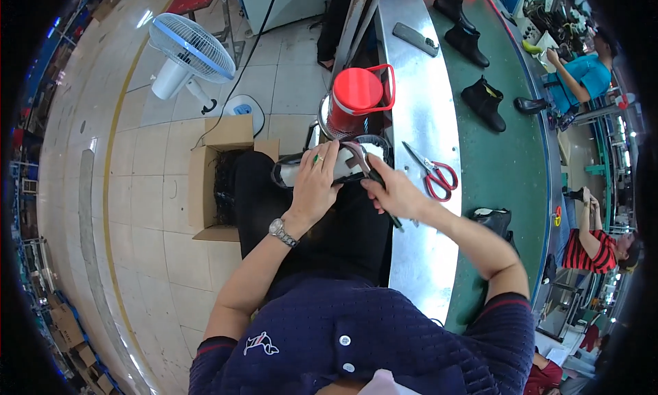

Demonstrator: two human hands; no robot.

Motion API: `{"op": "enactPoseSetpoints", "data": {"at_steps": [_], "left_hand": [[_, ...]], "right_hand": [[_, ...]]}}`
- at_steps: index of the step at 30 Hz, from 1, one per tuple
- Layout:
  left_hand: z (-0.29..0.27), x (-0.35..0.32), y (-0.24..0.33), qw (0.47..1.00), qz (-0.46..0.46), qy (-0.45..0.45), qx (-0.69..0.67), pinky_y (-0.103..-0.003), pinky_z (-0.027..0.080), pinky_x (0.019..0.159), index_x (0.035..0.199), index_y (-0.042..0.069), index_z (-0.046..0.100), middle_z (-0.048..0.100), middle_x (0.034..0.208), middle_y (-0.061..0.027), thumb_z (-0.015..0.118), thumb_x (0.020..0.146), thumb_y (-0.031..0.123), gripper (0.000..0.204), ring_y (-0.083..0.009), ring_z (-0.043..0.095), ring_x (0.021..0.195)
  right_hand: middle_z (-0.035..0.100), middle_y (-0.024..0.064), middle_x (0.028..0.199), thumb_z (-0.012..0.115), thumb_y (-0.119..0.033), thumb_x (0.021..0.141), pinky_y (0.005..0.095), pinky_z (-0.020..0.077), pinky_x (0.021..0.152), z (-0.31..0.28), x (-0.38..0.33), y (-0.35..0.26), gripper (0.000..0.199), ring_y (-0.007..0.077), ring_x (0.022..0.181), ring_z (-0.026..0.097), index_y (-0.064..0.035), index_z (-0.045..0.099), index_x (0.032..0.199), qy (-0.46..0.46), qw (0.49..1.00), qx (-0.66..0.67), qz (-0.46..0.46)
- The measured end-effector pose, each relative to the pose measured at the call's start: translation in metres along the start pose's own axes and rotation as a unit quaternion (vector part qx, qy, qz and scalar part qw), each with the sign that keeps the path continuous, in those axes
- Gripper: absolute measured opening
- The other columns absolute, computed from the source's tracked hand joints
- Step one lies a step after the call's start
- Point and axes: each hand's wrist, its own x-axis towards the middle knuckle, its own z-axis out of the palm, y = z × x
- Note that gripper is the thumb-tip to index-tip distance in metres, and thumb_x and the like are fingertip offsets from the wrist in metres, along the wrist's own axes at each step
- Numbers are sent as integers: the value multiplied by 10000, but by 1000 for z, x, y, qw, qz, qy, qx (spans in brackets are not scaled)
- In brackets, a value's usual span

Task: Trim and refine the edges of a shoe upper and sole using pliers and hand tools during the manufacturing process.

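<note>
I see my left hand [314,182] clasped over the white shoe piece [301,170] while my right hand [394,193] grips pliers [367,169] against it.

Lighting: bright, even, from overhead; glare streaks on the tiled floor [137,25] and the metal bench edge [418,86]; shadows soft and short; centre sharp; fisheye bending toward the rim; corners black; rim detail small and smeared.

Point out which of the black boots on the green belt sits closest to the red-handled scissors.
The black boot with its opening upward, nearest of the three upright ones along the green belt. The other two boots stand farther up, away from the scissors.
</note>
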Motion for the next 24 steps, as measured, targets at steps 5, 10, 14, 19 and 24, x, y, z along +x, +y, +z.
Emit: {"op": "enactPoseSetpoints", "data": {"at_steps": [5,10,14,19,24], "left_hand": [[2,-7,-7,998,56,20,13,-412,339,1074,1378,-47,373,481,1327,-198,757,647,53,832,-334,436,1255],[5,-10,-20,985,106,52,124,-424,375,1051,1339,-57,443,479,1351,-210,757,670,123,760,-349,461,1254],[12,-7,-18,981,128,66,133,-428,383,1047,1321,-64,467,468,1367,-212,745,685,133,721,-346,469,1253],[10,-7,-19,982,106,72,138,-424,381,1050,1300,-65,479,470,1362,-206,742,687,127,695,-338,468,1257],[8,-6,-17,983,101,68,135,-422,382,1048,1291,-70,482,475,1350,-208,740,685,114,684,-342,468,1253]], "right_hand": [[615,107,658,546,-141,944,340,512,531,4,-1,9,509,200,540,626,-43,331,1394,45,993,-98,-41],[620,263,720,602,-167,881,544,459,665,-38,-1,-47,521,468,696,605,-71,398,1350,67,954,-268,-119],[626,274,745,579,-187,894,536,474,665,-2,25,-20,564,463,720,616,-126,350,1406,212,934,-266,-111],[632,270,753,567,-194,900,538,475,664,-15,22,-36,600,460,714,616,-138,296,1432,111,967,-213,-80],[650,255,814,563,-179,898,538,472,700,-15,36,-12,578,476,752,610,-127,319,1419,150,969,-190,-46]]}}
